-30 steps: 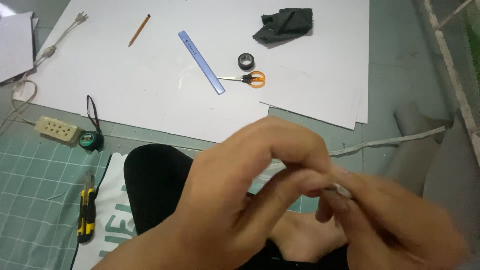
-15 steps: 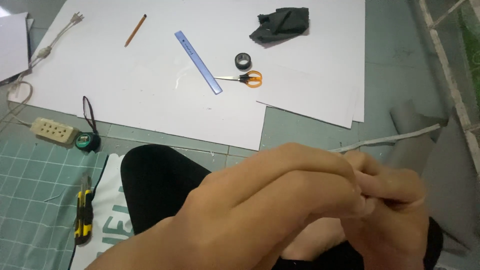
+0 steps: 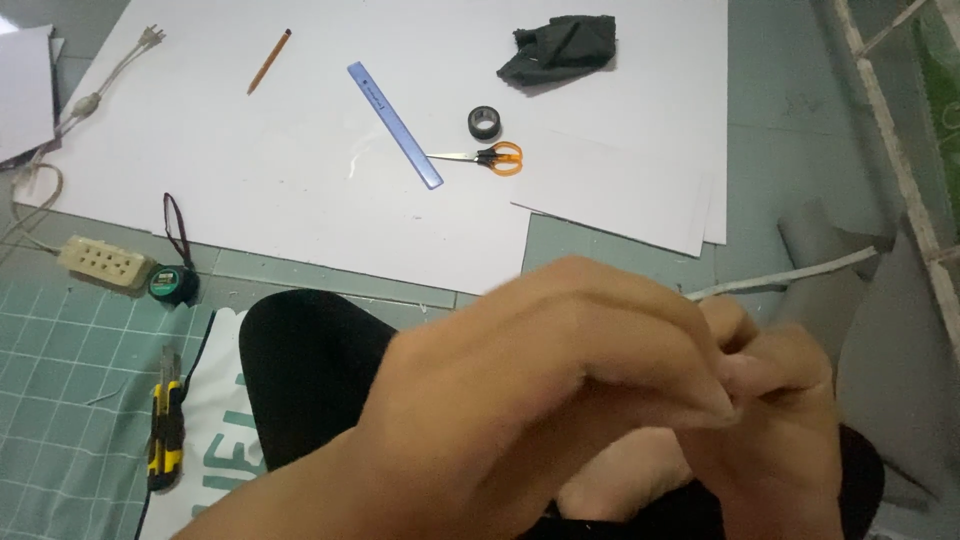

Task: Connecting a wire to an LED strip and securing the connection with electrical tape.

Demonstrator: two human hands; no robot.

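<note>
My left hand (image 3: 540,390) fills the lower middle of the head view, close to the camera, with its fingers curled and pinched towards the right. My right hand (image 3: 780,420) meets it there, fingertips pressed against the left fingertips. Whatever sits between the fingers is hidden. Both hands hover above my black-trousered knee (image 3: 310,370) and a bare foot (image 3: 630,490). A thin white strip (image 3: 790,277) runs out to the right just behind the hands.
A large white sheet (image 3: 300,180) on the floor carries a blue ruler (image 3: 393,124), orange-handled scissors (image 3: 490,156), a black tape roll (image 3: 484,122), a pencil (image 3: 269,61) and a dark cloth (image 3: 560,45). A power strip (image 3: 100,263), tape measure (image 3: 172,283) and yellow utility knife (image 3: 165,430) lie left by a green cutting mat (image 3: 60,400).
Both hands have shifted slightly right and closed more tightly together. The thin piece seen between the fingers a second ago is no longer visible.
</note>
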